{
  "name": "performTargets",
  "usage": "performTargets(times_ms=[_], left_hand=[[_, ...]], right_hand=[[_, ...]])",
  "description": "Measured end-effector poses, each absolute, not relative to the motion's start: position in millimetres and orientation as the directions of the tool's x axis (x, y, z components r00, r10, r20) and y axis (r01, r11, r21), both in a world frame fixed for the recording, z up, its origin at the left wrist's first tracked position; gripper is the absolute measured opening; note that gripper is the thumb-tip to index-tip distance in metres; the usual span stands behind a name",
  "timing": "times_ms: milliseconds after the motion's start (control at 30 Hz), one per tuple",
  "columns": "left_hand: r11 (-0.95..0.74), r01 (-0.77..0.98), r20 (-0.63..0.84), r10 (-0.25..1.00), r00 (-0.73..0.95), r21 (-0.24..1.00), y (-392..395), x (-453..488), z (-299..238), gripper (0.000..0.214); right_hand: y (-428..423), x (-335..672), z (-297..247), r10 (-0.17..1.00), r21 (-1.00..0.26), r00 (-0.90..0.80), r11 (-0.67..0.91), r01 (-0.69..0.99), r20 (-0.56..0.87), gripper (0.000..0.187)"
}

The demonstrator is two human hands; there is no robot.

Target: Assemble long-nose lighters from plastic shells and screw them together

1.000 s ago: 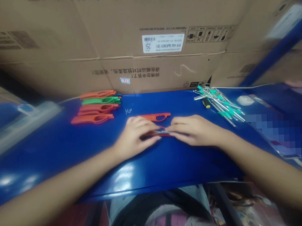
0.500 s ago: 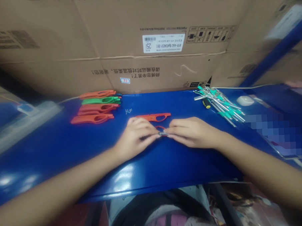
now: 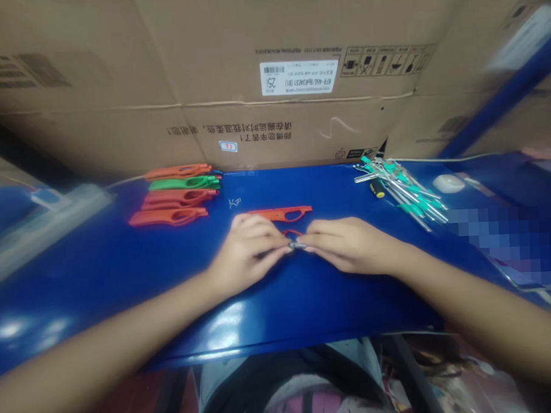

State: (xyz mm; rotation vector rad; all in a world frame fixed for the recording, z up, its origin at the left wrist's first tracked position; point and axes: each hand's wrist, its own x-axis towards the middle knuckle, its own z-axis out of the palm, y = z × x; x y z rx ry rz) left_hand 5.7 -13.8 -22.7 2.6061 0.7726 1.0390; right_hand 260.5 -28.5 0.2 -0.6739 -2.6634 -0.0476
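Note:
My left hand [image 3: 247,250] and my right hand [image 3: 345,245] meet at the middle of the blue table [image 3: 123,280]. Both pinch a small red plastic piece with a metal part [image 3: 296,243] between their fingertips; most of it is hidden under the fingers. Just beyond the hands lies an orange plastic handle [image 3: 282,214], flat on the table and untouched.
A row of orange and green plastic handles [image 3: 179,195] lies at the back left. A pile of metal blades with green ends [image 3: 402,190] and a white round object [image 3: 448,183] sit at the back right. Large cardboard boxes [image 3: 270,79] wall off the far edge.
The hands have closed in over the red piece, so less of it shows than a second ago. Everything else on the table lies where it was.

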Motion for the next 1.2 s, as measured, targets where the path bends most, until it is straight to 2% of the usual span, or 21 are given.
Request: performTargets(times_ms=[233, 333, 567, 667, 767, 833, 967, 1100, 1200], left_hand=[[-0.838, 0.376, 0.57, 0.544, 0.615, 0.395, -14, 7, -24, 0.009], [-0.837, 0.376, 0.566, 0.547, 0.617, 0.398, -13, 7, -25, 0.009], [-0.83, 0.389, 0.539, 0.556, 0.632, 0.4, -16, 11, -26, 0.011], [-0.838, 0.381, 0.547, 0.544, 0.636, 0.39, -18, 12, -26, 0.01], [-0.838, 0.377, 0.534, 0.542, 0.649, 0.393, -19, 13, -27, 0.01], [-0.834, 0.379, 0.513, 0.546, 0.662, 0.4, -20, 12, -26, 0.018], [-0.799, 0.424, 0.462, 0.595, 0.658, 0.426, -18, 7, -24, 0.038], [-0.731, 0.511, 0.445, 0.681, 0.582, 0.452, -11, 1, -19, 0.025], [-0.676, 0.563, 0.416, 0.737, 0.533, 0.476, -6, -2, -18, 0.027]], right_hand=[[-29, 261, -1, 0.461, -0.062, -0.811, 0.88, 0.472, 0.36, 0.031], [-28, 261, -2, 0.479, -0.104, -0.807, 0.874, 0.475, 0.345, 0.03], [-34, 251, 2, 0.667, -0.329, -0.724, 0.734, 0.595, 0.178, 0.022], [-37, 245, 0, 0.757, -0.409, -0.631, 0.637, 0.654, 0.169, 0.022], [-37, 241, -3, 0.83, -0.465, -0.532, 0.542, 0.7, 0.167, 0.032], [-35, 241, -4, 0.855, -0.491, -0.497, 0.499, 0.714, 0.147, 0.04], [-28, 249, -4, 0.886, -0.53, -0.447, 0.441, 0.724, 0.127, 0.043], [-21, 258, -3, 0.91, -0.544, -0.408, 0.378, 0.749, 0.07, 0.046], [-20, 261, -2, 0.917, -0.555, -0.397, 0.348, 0.755, 0.035, 0.045]])
